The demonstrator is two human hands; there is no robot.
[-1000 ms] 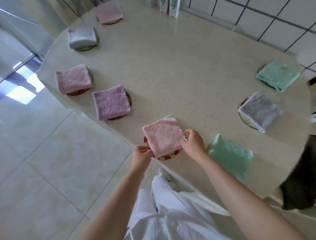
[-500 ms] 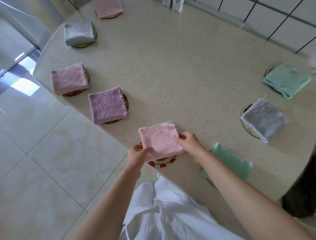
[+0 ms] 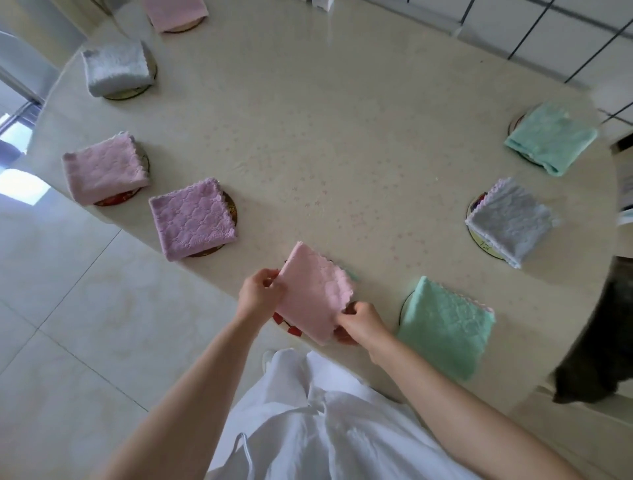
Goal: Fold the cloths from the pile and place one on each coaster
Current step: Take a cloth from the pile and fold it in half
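There's hardly any writing to go on: a dark mark on the pale rim of the yellow coaster [image 3: 484,245] at the right is too small to read, and the white carton [image 3: 322,2] at the far edge is cut off by the frame.

The folded pink cloth [image 3: 313,294] sits at the near edge of the table [image 3: 325,137], turned at a slant over the red-and-white coaster [image 3: 289,327], whose rim shows just under its near-left side. A thin sliver of green peeks out at its far right corner. The left hand [image 3: 260,294] has its fingers curled in, pinching the cloth's left edge. The right hand [image 3: 361,323] pinches the near corner between thumb and curled fingers. I can't tell whether the cloth lies flat on the coaster or is held a little above it.

Just beside the right hand lies a folded green cloth [image 3: 445,329] on its own coaster. Further round the right side are a grey cloth [image 3: 510,221] and another green one [image 3: 551,137]. On the left are a purple cloth [image 3: 191,219], a pink one [image 3: 102,168], a grey one [image 3: 116,68] and a pink one at the far end [image 3: 174,13], each on a coaster
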